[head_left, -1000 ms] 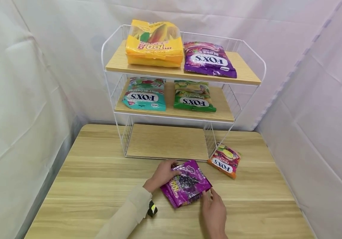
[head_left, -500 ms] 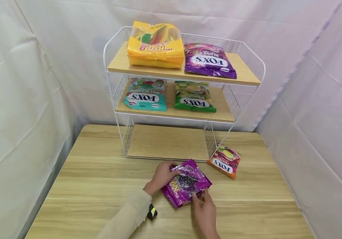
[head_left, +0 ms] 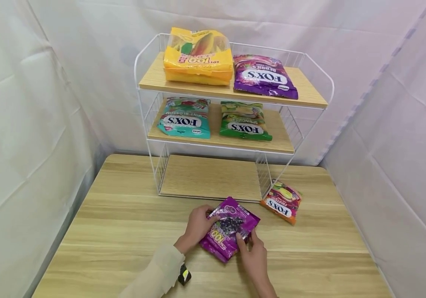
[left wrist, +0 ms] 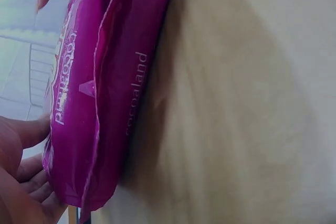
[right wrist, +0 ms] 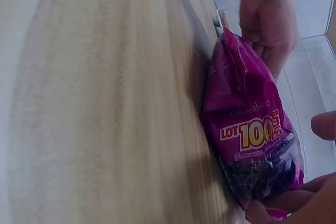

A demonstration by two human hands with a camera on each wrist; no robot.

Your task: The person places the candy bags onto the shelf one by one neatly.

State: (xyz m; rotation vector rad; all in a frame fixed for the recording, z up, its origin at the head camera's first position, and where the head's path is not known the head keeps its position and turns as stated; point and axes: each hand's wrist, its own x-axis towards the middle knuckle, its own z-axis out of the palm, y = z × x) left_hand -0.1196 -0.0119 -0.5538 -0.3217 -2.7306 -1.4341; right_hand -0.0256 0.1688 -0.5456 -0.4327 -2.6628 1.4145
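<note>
A purple bag of gummies (head_left: 231, 223) printed with dark grapes and a large "100" lies slantwise on the table in front of the rack. My left hand (head_left: 198, 225) grips its left side, thumb on top. At the lower right edge my right hand (head_left: 254, 254) holds the bag between thumb and fingers. In the left wrist view, the bag's sealed seam (left wrist: 98, 98) stands up along its end. The right wrist view shows the bag's printed front (right wrist: 254, 135), with fingers (right wrist: 289, 203) of my right hand against its lower end.
A white wire rack with wooden shelves (head_left: 209, 178) stands behind. A yellow bag (head_left: 198, 62) and a purple Fox's bag (head_left: 265, 78) lie on top; teal (head_left: 185, 120) and green (head_left: 244, 122) bags lie on the middle shelf. A red-orange Fox's bag (head_left: 283, 203) lies right of the rack.
My right hand has moved left along the bag's near edge, its thumb now over the top. The bag has turned slightly; my left hand has kept its grip.
</note>
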